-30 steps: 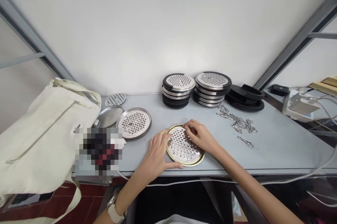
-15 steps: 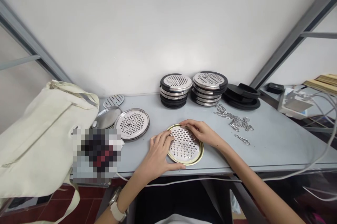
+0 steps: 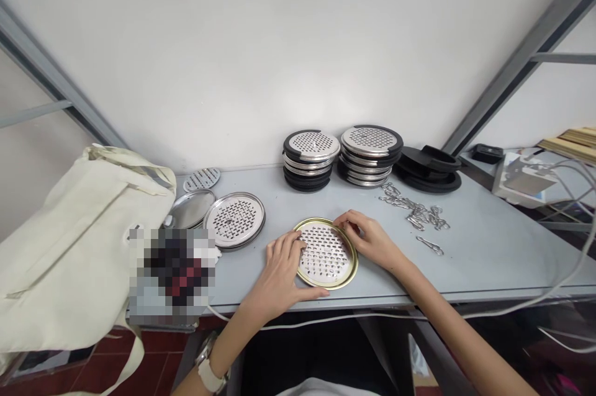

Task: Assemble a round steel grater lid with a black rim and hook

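A round metal grater disc (image 3: 323, 253) sits within a gold-rimmed ring (image 3: 351, 272) on the table near its front edge. My left hand (image 3: 282, 269) curves around the ring's left side, fingertips on the disc's edge and thumb stretched along the lower rim. At the upper right rim, the curled fingers of my right hand (image 3: 365, 238) pinch the edge. Whether the disc is fixed in the ring cannot be seen.
Two stacks of black-and-metal graters (image 3: 311, 160) stand against the wall, with black round parts (image 3: 428, 169) beside them. Metal snap hooks (image 3: 419, 213) lie at right. More grater discs (image 3: 235, 219) and a cream bag (image 3: 84, 241) are at left. A white cable (image 3: 354, 316) crosses the front edge.
My right hand has shifted slightly right along the upper rim, and its fingers have curled in from lying across the disc's edge. My left hand stays in place.
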Available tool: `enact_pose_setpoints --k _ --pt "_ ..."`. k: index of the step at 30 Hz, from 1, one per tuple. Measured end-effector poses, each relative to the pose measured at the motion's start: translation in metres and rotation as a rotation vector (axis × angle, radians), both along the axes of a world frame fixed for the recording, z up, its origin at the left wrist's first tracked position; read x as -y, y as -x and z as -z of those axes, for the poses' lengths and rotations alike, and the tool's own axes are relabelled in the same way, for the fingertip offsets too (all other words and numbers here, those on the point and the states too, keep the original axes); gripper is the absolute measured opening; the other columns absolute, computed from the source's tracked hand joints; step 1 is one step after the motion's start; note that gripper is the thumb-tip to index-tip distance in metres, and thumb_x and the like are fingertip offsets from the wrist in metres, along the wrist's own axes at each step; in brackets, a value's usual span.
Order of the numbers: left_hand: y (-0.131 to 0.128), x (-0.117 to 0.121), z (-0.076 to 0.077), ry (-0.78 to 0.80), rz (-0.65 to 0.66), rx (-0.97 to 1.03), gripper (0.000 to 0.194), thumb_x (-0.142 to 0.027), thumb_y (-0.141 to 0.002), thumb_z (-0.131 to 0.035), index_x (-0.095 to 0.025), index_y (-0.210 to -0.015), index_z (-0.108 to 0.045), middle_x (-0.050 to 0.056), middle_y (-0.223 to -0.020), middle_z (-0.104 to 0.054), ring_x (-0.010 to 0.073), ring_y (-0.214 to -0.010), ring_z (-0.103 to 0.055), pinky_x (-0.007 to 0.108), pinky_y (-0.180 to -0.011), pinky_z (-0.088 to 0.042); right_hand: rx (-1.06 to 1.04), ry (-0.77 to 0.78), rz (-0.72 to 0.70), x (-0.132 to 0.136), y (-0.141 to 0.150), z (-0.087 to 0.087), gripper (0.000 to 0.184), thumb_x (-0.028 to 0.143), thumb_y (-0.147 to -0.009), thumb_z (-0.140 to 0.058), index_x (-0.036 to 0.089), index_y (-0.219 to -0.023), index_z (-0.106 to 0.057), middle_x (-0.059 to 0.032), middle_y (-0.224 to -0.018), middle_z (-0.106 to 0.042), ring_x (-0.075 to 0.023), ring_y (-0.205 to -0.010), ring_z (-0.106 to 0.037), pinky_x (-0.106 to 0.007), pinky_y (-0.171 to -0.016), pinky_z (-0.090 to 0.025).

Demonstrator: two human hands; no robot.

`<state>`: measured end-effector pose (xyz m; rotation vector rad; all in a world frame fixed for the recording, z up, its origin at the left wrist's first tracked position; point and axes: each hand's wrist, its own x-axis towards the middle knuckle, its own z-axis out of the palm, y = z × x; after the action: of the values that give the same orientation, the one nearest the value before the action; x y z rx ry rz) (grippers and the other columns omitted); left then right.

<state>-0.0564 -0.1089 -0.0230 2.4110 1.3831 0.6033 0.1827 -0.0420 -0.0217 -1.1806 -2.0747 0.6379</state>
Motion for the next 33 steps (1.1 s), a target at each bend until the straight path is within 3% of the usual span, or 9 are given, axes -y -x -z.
enact_pose_setpoints --k 7,16,22,30,33 --pt "0.0 0.0 -0.001 0.016 -0.017 0.01 0.075 -0.069 -0.067 -0.065 -0.02 -0.12 -0.043 0.014 -0.135 -0.041 0.0331 -0.129 -0.034 0.051 -0.104 -0.028 0.004 0.001 0.046 0.02 -0.001 0.006 0.024 0.02 -0.091 -0.041 0.021 -0.097 -0.064 -0.0069 -0.097 -0.055 -0.0166 -0.08 -0.057 -0.032 -0.076 -0.048" --pt "-0.001 0.0 0.0 0.028 -0.021 -0.002 0.078 -0.064 -0.069 -0.067 -0.025 -0.13 -0.039 0.011 -0.137 -0.039 0.032 -0.128 -0.033 0.05 -0.104 -0.027 -0.085 0.067 0.018 0.014 -0.005 0.01 0.025 0.019 -0.089 -0.043 0.022 -0.094 -0.068 -0.0074 -0.104 -0.056 -0.0195 -0.097 -0.057 -0.035 -0.088 -0.047" --pt "0.0 0.0 0.0 0.083 -0.012 0.03 0.084 -0.061 -0.066 -0.072 -0.028 -0.134 -0.036 0.01 -0.137 -0.037 0.0319 -0.13 -0.032 0.049 -0.105 -0.027 -0.138 0.165 -0.019 0.012 -0.008 0.007 0.024 0.025 -0.089 -0.045 0.021 -0.094 -0.068 -0.008 -0.103 -0.06 -0.0196 -0.092 -0.058 -0.035 -0.08 -0.049" --pt "-0.001 0.002 0.0 0.131 -0.04 0.094 0.09 -0.062 -0.063 -0.074 -0.033 -0.138 -0.033 0.01 -0.139 -0.031 0.0338 -0.13 -0.03 0.053 -0.107 -0.026 -0.28 0.335 -0.058 0.01 -0.01 -0.002 0.026 0.038 -0.089 -0.049 0.02 -0.099 -0.066 -0.008 -0.105 -0.06 -0.0209 -0.098 -0.058 -0.037 -0.09 -0.046" --pt "-0.001 0.002 -0.001 0.157 -0.042 0.105 0.09 -0.061 -0.062 -0.075 -0.033 -0.136 -0.033 0.009 -0.139 -0.03 0.0338 -0.13 -0.029 0.053 -0.107 -0.026 -0.278 0.355 -0.064 0.009 -0.01 0.0 0.026 0.04 -0.087 -0.053 0.019 -0.098 -0.064 -0.0074 -0.102 -0.059 -0.0177 -0.086 -0.057 -0.033 -0.081 -0.049"
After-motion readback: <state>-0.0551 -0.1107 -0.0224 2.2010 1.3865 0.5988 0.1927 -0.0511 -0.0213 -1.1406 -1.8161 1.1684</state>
